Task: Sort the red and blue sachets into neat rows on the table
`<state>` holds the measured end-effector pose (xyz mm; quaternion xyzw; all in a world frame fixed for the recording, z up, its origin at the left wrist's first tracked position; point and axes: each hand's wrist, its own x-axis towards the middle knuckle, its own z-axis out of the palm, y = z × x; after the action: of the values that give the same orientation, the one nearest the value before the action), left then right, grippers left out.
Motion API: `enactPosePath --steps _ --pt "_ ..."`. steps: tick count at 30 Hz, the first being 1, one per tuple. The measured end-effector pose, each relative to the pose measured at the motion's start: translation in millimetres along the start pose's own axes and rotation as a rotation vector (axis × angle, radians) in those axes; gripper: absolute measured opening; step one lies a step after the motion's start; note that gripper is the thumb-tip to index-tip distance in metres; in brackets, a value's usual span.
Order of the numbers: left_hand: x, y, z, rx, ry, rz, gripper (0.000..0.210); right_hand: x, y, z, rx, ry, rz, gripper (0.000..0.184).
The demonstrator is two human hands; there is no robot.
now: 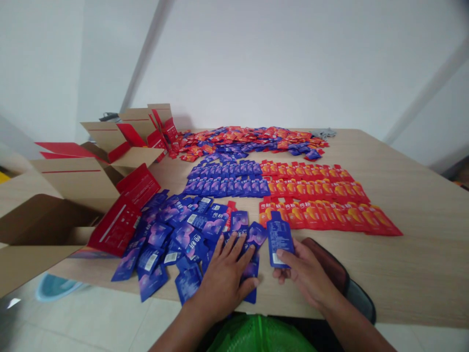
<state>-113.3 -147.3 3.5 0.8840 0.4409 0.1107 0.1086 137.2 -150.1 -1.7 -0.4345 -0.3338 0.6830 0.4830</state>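
Note:
My right hand (302, 269) grips a blue pouch (280, 234) by its lower end, thumb on the printed back, its narrow neck pointing away from me. Spread flat, my left hand (229, 271) rests on the right side of a loose heap of blue pouches (190, 237) with purple pictures. One red pouch (230, 211) pokes out of that heap. Beyond it lie overlapping rows of blue pouches (229, 186). To their right, red pouches (318, 215) with orange pictures lie in similar overlapping rows.
Open cardboard boxes (73, 181) with red outsides stand along the left. A mixed pile of red and blue pouches (249, 139) runs along the back by the wall. A dark brown case (330, 264) lies by my right forearm. A blue basin (56, 287) sits on the floor.

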Motion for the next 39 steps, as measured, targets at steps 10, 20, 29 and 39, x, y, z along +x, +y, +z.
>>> enactPosePath --steps 10,20,29,39 --pt "30.8 13.4 -6.7 -0.034 0.129 -0.143 0.065 1.3 -14.5 -8.2 0.126 -0.079 0.005 0.037" --pt "77.3 23.9 7.2 0.083 0.181 -0.262 0.021 21.1 6.3 8.9 0.459 -0.203 0.138 0.061" --pt "79.6 31.6 -3.2 0.105 0.106 -0.312 0.017 18.6 3.1 9.1 0.558 -0.168 0.158 0.042" --pt "62.9 10.2 -20.2 -0.103 0.412 -0.368 0.023 17.0 4.5 9.2 0.579 -0.236 0.320 0.037"
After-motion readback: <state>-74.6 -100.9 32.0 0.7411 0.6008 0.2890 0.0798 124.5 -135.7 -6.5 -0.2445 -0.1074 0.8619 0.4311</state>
